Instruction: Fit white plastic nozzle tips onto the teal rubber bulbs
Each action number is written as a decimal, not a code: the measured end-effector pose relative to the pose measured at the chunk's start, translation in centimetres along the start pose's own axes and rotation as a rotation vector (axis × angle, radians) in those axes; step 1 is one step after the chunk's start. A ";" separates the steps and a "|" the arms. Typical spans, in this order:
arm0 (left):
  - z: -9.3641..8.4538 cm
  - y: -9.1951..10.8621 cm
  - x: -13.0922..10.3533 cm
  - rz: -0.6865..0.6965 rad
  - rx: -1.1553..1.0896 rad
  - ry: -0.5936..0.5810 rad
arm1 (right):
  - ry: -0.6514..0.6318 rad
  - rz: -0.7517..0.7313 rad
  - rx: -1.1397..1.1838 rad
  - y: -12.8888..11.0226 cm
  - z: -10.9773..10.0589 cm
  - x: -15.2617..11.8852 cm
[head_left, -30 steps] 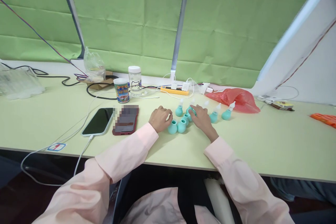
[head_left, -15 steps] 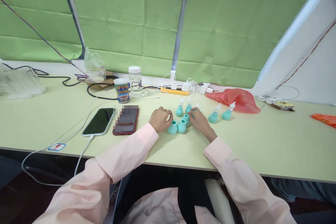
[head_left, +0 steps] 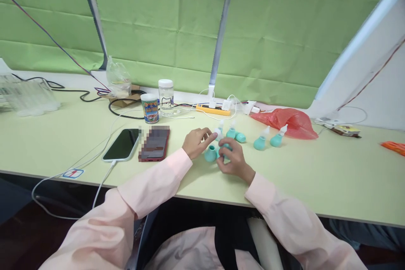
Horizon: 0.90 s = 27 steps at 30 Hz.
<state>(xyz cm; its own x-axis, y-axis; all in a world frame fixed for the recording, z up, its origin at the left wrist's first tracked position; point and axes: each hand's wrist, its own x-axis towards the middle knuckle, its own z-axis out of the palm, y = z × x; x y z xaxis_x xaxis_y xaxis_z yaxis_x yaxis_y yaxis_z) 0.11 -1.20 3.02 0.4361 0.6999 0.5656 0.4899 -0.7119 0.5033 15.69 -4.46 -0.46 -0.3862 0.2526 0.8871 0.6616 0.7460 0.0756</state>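
Right hand (head_left: 236, 158) holds rounded teal bulb (head_left: 226, 147); nozzles (head_left: 284, 129) translucent white.

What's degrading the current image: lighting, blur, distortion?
Head view: light soft, only faint shadows on the table near the sleeves; bright sheen on the slanted strip at upper right.
Head view: right hand's fingers look slightly smeared, probably motion.
Head view: wide-angle stretch toward the edges; blocky pixelation over the red phone, so its screen is unreadable.
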 end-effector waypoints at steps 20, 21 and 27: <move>-0.1 -1.8 1.1 -0.151 0.144 0.096 | 0.009 -0.088 0.040 -1.2 0.4 -0.5; 0.0 -2.0 1.0 -0.105 0.299 0.076 | 0.004 -0.079 0.039 -1.2 0.4 -0.5; 1.5 -3.2 0.5 -0.073 0.656 -0.204 | -0.049 -0.048 0.048 -1.1 0.6 -0.6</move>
<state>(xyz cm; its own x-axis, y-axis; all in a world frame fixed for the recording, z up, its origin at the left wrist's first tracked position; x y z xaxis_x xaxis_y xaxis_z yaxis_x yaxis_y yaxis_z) -0.09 1.55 0.71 0.4861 0.7876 0.3787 0.8510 -0.5252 -0.0001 14.82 -5.02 -1.36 -0.4489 0.2448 0.8594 0.6102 0.7866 0.0946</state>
